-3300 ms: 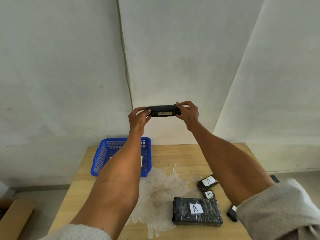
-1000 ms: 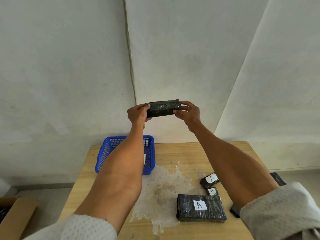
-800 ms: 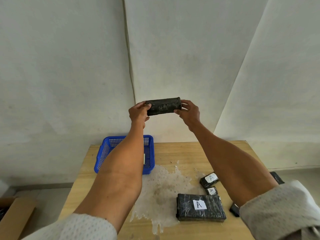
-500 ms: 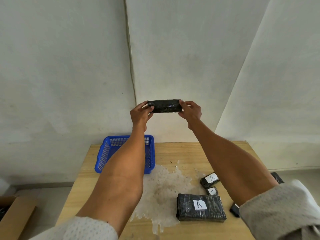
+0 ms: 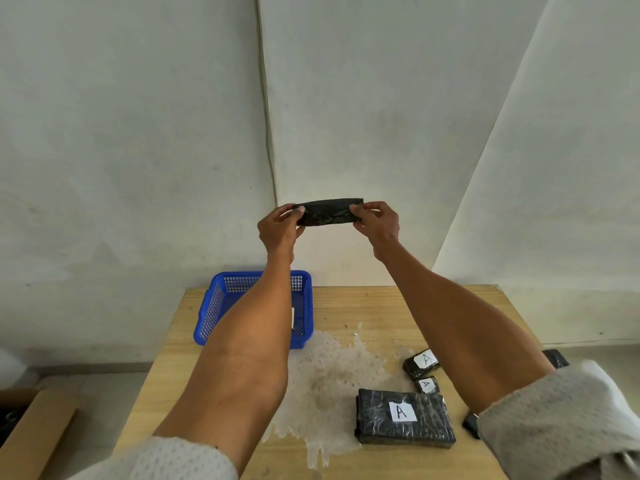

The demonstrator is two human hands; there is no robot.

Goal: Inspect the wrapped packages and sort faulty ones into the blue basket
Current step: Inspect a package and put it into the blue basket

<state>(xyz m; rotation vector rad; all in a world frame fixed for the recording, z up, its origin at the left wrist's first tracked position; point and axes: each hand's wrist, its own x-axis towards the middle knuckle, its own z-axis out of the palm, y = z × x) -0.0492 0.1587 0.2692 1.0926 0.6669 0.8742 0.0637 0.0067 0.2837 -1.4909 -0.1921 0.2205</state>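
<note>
We hold a black wrapped package up in front of the wall, high over the table.
Its wrap is dark, crinkled and shiny, and it lies level. Our left hand pinches its 9 o'clock end and our right hand its 3 o'clock end. The blue basket sits at 7 o'clock below.

The left sleeve and right sleeve match: pale grey-white knit, finely dotted like mesh, loose and a little bunched at the cuff. Each ends near the elbow, and below that the forearms are bare, as are the left hand and right hand.
</note>
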